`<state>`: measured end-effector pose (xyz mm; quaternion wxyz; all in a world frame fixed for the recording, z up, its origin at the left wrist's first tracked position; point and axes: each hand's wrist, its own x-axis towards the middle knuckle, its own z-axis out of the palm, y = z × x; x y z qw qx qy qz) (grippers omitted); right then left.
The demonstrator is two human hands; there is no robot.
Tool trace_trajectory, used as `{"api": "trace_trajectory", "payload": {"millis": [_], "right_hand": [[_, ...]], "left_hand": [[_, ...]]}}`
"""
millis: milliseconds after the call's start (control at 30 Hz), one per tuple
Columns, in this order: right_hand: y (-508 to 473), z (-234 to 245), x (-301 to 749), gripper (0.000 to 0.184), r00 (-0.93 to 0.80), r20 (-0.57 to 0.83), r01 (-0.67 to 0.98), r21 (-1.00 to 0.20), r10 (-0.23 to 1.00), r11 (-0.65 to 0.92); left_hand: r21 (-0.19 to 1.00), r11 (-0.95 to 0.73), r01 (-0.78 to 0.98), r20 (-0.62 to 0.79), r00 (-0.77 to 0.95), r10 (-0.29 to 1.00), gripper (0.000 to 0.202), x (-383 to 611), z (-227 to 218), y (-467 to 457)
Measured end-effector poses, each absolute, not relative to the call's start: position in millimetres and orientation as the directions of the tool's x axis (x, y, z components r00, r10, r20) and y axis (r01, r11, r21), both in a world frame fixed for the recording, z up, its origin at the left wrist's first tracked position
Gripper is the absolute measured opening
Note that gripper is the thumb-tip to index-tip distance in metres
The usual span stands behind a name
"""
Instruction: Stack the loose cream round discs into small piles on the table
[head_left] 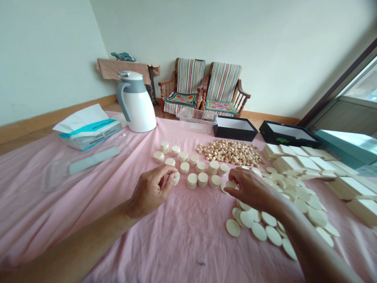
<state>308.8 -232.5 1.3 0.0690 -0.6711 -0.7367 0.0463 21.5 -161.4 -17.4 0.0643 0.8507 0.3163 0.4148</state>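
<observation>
My left hand (153, 190) is closed, thumb and forefinger pinched around a few pale round wooden discs (176, 179) held on edge. On the right, my right hand (249, 186) bends its fingers down over a short stack of discs (227, 185), gripping the top one; the fingers partly cover it. Between the hands stand several small stacks of discs (202, 179) in loose rows. A spread pile of loose discs (302, 194) lies under and beyond my right forearm, with some discs (259, 232) nearer to me.
Behind the stacks lies a heap of small wooden beads (231, 152). Square wooden pieces (306, 163) are stacked at right. Black boxes (235, 133), a clear plastic tub (196, 122), a white jug (138, 106) and a tissue pack (91, 131) stand around the pink cloth (176, 243).
</observation>
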Motion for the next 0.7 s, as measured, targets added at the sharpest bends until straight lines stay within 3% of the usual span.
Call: {"api": "trace_trajectory", "payload": {"millis": [433,567,700], "right_hand": [[-230.1,-0.4,293.7,0.036,-0.007,-0.072,0.999,-0.047,0.997,0.004],[-231.2,4.9,297.7,0.037,0.003,-0.046,0.995,-0.095,0.999,-0.007],[-230.3,17.5,317.1,0.030,0.057,0.074,0.979,-0.201,0.996,-0.041]], "left_hand": [[0.379,-0.792,0.478,0.663,0.457,0.593,0.012,20.5,-19.2,-161.3],[0.378,-0.789,0.484,0.660,0.457,0.596,0.012,21.1,-17.4,-161.7],[0.374,-0.788,0.490,0.664,0.451,0.596,0.012,21.9,-16.0,-162.1]]}}
